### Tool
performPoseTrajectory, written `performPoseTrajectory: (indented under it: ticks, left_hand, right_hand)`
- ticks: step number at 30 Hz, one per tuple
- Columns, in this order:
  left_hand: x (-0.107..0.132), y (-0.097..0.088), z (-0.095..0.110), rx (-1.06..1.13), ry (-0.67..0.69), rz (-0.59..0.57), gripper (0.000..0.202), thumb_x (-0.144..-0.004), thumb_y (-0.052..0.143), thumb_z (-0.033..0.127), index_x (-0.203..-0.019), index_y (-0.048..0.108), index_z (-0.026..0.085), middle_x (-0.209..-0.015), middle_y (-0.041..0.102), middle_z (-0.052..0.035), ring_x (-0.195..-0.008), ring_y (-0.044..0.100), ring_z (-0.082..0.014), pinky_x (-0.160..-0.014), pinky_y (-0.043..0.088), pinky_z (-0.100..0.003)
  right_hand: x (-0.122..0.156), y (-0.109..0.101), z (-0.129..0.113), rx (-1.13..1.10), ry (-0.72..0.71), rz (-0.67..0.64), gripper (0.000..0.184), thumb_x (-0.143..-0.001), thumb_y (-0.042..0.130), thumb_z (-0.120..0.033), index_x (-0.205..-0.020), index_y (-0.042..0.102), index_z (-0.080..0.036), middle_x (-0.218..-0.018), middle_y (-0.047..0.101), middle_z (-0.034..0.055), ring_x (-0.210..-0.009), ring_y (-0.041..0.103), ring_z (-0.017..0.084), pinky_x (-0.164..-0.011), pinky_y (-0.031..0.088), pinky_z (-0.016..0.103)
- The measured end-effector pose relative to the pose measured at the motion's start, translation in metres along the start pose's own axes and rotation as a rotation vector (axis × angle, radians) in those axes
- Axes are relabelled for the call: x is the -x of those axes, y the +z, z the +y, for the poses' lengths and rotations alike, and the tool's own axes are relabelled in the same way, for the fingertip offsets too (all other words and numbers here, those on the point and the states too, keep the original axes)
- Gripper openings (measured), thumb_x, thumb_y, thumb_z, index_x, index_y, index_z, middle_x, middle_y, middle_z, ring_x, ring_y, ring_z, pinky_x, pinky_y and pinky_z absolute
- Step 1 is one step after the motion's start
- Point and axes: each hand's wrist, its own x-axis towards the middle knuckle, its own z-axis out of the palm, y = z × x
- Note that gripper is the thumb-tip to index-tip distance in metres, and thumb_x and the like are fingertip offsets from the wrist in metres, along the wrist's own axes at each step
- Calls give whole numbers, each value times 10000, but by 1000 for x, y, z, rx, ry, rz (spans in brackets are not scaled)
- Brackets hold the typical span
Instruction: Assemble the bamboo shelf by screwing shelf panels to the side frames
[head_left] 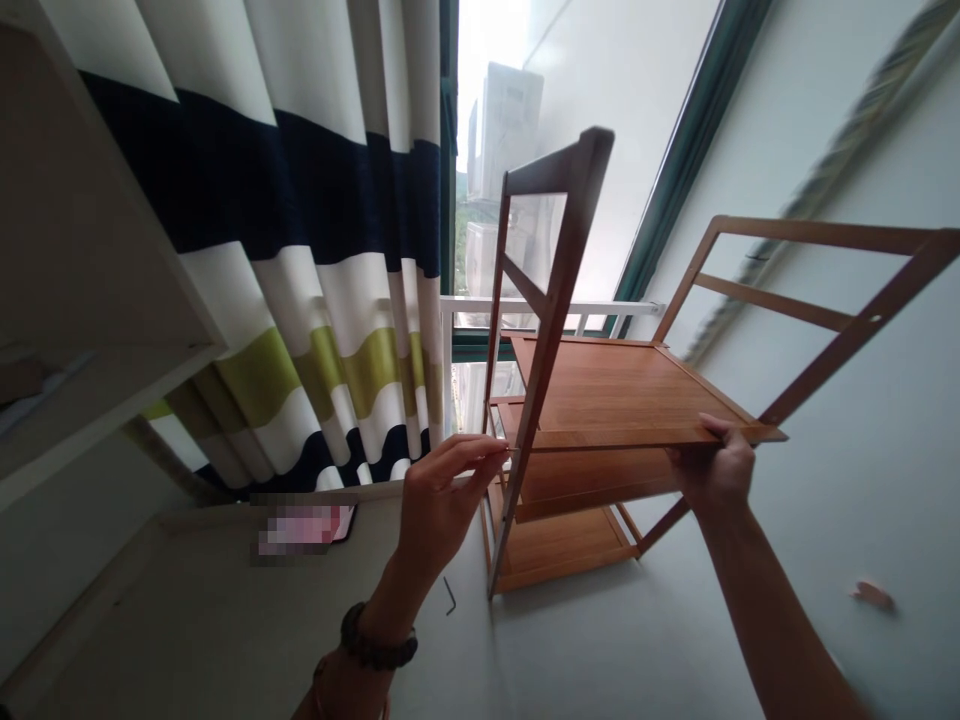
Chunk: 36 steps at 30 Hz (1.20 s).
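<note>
Wooden rack (559, 545) stood on the floor (600, 650) by the window (600, 120), both hands on it.
Striped curtain (300, 250) hung to the L. R hand (712, 468) gripped the front edge of the top shelf board (615, 385), thumb on top, fingers under. L hand (439, 500) had thumb & fingertips pinched narrow at the front post (551, 300); whether sth small sat btwn them, couldn't tell. Hex key (450, 596) lay on the floor just below L hand.

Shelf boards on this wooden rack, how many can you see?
3. The top board is gripped at its front edge by the right hand; the middle board sits just beneath it; the bottom board lies lowest. None looks hidden.
</note>
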Motion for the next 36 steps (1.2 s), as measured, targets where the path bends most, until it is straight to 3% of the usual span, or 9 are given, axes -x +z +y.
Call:
performPoseTrajectory:
  ticks: [4, 10, 16, 24, 30, 36]
  left_hand:
    - [-1, 0, 4, -7, -31, 2, 113, -776, 637, 213, -879, 674, 187, -855, 688, -25, -770, 658, -132, -683, 580, -243]
    - [1, 7, 4, 26, -114, -6, 137, -799, 608, 263, -902, 651, 184, -973, 701, -51, -891, 663, -173, -800, 572, -313]
    - [2, 11, -1, 77, -169, 4, 152, -796, 612, 283, -901, 620, 174, -960, 707, -55, -825, 682, -163, -778, 575, -289]
    - [0, 9, -4, 11, -137, 14, 171, -758, 655, 306, -891, 654, 197, -926, 717, -33, -800, 687, -173, -783, 579, -293]
    - [0, 5, -4, -70, -121, 18, 176, -754, 660, 299, -904, 688, 211, -898, 725, -14, -759, 691, -168, -767, 579, -287]
    - [-3, 1, 8, -162, -16, 5, 139, -750, 668, 252, -878, 714, 222, -821, 719, 0, -727, 675, -138, -686, 575, -232]
  right_hand:
    - [3, 2, 2, -1, 10, 34, 59, -660, 490, -156, -621, 452, -181, -453, 457, -75, -339, 488, 105, -264, 383, 204]
    - [2, 6, -2, -21, -3, 0, 70, -652, 461, -139, -592, 459, -175, -445, 474, -55, -343, 494, 115, -267, 404, 219]
    - [-1, 7, -2, -9, -42, -58, 110, -661, 550, -201, -606, 455, -186, -462, 462, -69, -379, 518, 107, -299, 440, 207]
    - [-16, 5, 10, -21, 24, -149, 152, -665, 566, -236, -585, 445, -191, -424, 457, -78, -339, 475, 87, -307, 431, 194]
    - [-18, 8, 4, -45, 87, -90, 110, -648, 514, -164, -566, 443, -182, -402, 474, -66, -319, 468, 91, -282, 389, 189]
    - [-21, 7, 4, -32, 100, -79, 118, -661, 510, -142, -574, 440, -183, -401, 471, -72, -324, 478, 93, -292, 390, 190]
